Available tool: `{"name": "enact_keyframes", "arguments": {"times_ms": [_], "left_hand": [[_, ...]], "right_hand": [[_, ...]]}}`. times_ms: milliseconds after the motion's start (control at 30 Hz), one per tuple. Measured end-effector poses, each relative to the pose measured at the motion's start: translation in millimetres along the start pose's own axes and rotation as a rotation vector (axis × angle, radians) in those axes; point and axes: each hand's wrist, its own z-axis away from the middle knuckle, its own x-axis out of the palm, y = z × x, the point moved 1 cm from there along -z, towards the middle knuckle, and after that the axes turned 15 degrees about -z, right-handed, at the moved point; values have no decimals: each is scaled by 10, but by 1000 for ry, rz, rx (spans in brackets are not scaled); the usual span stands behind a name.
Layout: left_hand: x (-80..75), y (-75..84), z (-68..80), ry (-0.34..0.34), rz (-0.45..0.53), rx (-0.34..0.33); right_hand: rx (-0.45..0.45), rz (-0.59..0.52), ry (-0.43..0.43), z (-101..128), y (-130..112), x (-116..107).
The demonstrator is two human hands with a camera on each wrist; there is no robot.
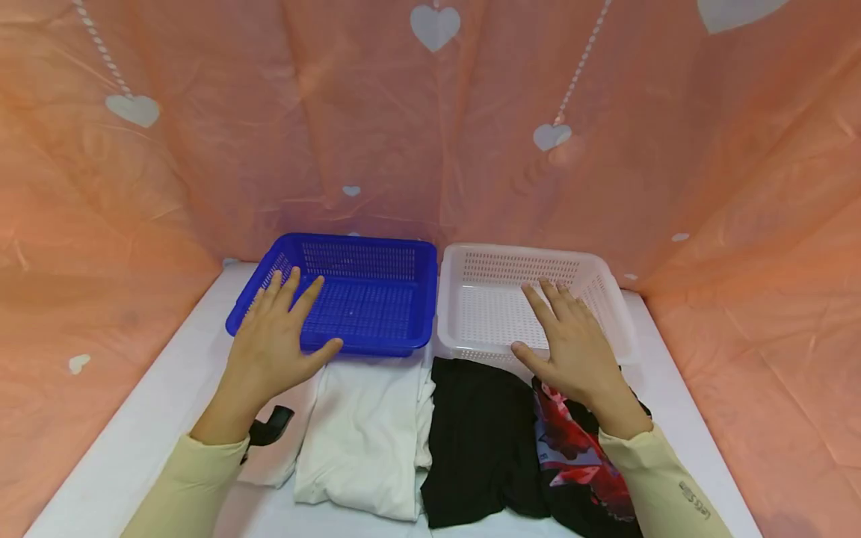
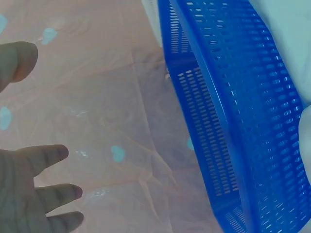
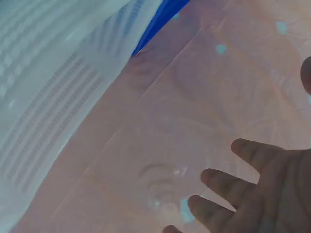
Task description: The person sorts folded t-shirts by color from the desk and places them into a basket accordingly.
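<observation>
Blue basket [image 1: 363, 258], white basket [image 1: 525, 258], white and black garments, peach curtain [image 1: 202, 149] patterned with white hearts.

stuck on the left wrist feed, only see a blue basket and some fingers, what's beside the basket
Observer: A white basket stands directly right of the blue basket, their rims about touching.
Operator: anything inside them
Observer: Neither holds anything; both perforated floors show bare.
Operator: where's the other hand
Observer: The right hand is spread flat, fingers straight, over the white basket's near edge; the left hand is spread likewise over the blue one.
Operator: any clothes around
Observer: In front of the baskets lie a folded white garment, a black garment and a red patterned cloth.
</observation>
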Motion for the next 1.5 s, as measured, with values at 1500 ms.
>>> {"name": "enact_keyframes", "arguments": {"times_ms": [1500], "left_hand": [[899, 193, 955, -430, 460, -250]], "right_hand": [[232, -575, -303, 255, -866, 1634]]}}
